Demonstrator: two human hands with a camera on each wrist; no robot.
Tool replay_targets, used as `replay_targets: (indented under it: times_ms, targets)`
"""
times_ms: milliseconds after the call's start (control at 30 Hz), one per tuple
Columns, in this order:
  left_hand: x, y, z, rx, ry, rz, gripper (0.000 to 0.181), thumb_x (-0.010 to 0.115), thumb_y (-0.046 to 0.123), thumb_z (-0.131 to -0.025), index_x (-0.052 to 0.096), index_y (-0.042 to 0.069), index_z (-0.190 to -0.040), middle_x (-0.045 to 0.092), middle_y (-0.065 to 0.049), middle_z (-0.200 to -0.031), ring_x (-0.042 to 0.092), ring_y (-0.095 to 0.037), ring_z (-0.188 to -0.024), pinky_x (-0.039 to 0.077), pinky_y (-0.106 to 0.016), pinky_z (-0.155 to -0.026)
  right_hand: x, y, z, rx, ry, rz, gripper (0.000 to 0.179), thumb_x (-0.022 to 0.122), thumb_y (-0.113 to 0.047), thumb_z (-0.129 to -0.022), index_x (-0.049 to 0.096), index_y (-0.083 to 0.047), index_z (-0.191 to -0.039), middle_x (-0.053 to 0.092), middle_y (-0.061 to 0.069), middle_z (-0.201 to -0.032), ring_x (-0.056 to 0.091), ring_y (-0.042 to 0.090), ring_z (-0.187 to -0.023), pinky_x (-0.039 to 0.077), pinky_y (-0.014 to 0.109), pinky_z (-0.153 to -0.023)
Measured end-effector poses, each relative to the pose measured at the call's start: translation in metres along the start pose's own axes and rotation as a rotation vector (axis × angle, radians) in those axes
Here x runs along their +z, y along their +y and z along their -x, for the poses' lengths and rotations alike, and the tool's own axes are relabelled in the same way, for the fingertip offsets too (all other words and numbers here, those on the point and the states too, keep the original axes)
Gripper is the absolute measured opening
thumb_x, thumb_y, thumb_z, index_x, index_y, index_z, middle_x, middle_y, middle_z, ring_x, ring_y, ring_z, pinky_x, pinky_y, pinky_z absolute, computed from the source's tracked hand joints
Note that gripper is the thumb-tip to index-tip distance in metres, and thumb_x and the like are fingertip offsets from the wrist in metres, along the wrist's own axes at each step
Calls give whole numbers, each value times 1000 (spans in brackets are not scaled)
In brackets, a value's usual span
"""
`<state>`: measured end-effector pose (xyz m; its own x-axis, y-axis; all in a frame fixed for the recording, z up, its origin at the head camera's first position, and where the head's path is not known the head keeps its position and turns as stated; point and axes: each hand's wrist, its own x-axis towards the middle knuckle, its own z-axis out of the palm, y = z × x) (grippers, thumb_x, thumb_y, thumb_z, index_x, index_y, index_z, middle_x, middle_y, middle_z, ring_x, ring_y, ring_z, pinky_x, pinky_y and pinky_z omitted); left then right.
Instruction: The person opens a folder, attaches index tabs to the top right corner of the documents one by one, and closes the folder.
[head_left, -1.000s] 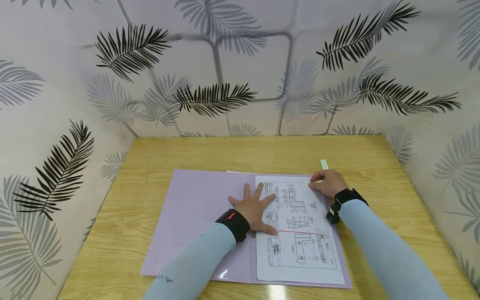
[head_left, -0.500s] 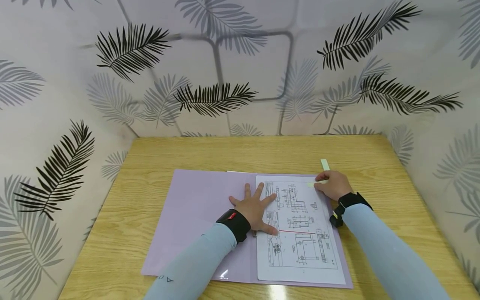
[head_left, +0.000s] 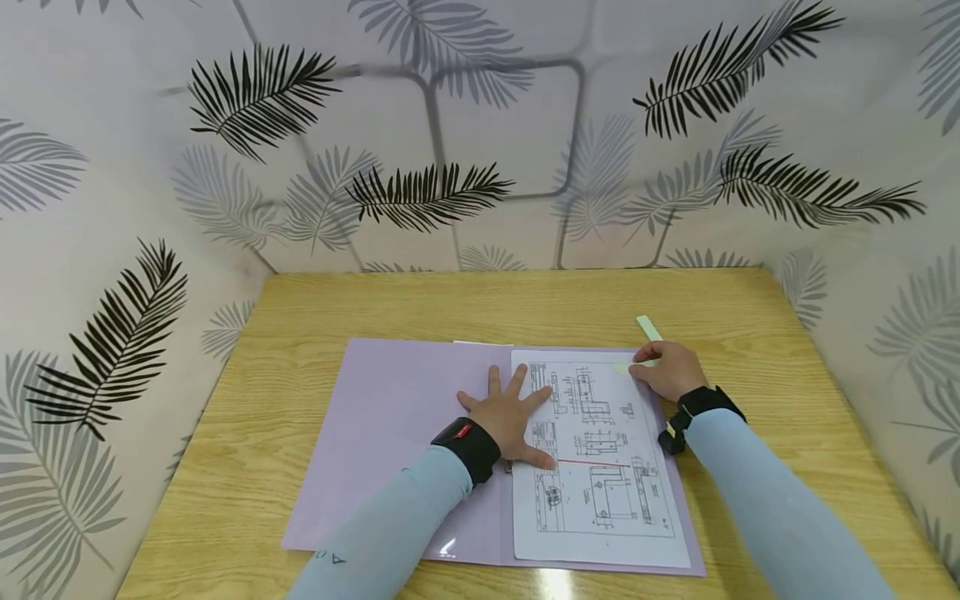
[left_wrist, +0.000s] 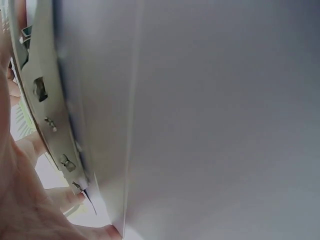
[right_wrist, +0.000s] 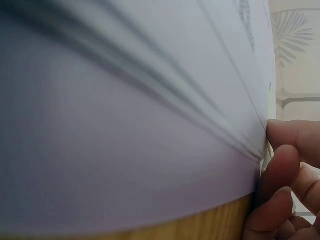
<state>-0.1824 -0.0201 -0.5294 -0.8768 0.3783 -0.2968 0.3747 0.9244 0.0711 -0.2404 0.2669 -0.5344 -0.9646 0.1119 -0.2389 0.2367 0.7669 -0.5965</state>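
A lilac folder (head_left: 405,417) lies opened out on the table. On its right half rests a stack of white sheets (head_left: 600,542), the top one a printed technical drawing with a red line. My left hand (head_left: 504,421) presses flat, fingers spread, across the spine and the drawing's left edge; beneath its palm runs a metal binder clip (left_wrist: 45,110). At the sheets' upper right corner my right hand (head_left: 671,371) pinches a pale green sticky tab between thumb and index finger. The tab's end (head_left: 622,368) overlaps the drawing; the rest is hidden by the fingers.
Another pale green strip (head_left: 648,327) shows just beyond the right hand. A white paper edge (head_left: 483,343) peeks out behind the folder. The wooden table (head_left: 450,304) meets a leaf-patterned cloth wall (head_left: 510,125) at the back and sides.
My right hand has shifted slightly right, uncovering the tab's end on the drawing. The strip beyond it has tilted and shows more of its length. The left hand stays still.
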Motion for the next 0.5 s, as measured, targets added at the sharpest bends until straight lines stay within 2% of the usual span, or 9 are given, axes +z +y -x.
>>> replay_targets:
  times_ms: [200, 333, 400, 500]
  targets:
    - [-12, 3, 8, 11, -22, 9, 119, 62, 90, -48, 22, 46, -150, 6, -5, -161, 8, -50, -141, 26, -83, -80, -2, -3, 7, -11, 31, 25, 19, 63, -20, -90, 66, -8, -104, 61, 16, -108, 51, 31, -91, 40, 36, -71]
    - [-16, 3, 11, 10, -24, 5, 117, 62, 89, -49, 22, 46, -150, 7, -6, -161, 9, -50, -141, 27, -82, -81, -6, -7, 16, -51, 98, 93, 16, 65, -20, -89, 69, -7, -97, 60, 17, -104, 52, 32, -86, 39, 37, -66]
    - [-16, 3, 11, 6, -24, 1, 117, 62, 89, -49, 21, 46, -150, 7, -6, -161, 9, -49, -141, 27, -82, -82, -7, -10, 20, -100, 148, 143, 13, 66, -17, -87, 70, -6, -93, 57, 18, -106, 52, 33, -86, 40, 39, -65]
    - [-14, 2, 10, 2, -24, 0, 118, 62, 89, -49, 21, 46, -150, 7, -6, -161, 8, -49, -141, 27, -82, -82, -5, -17, 25, -228, 193, 224, 9, 67, -9, -86, 72, -4, -91, 56, 20, -110, 54, 37, -91, 45, 46, -70]
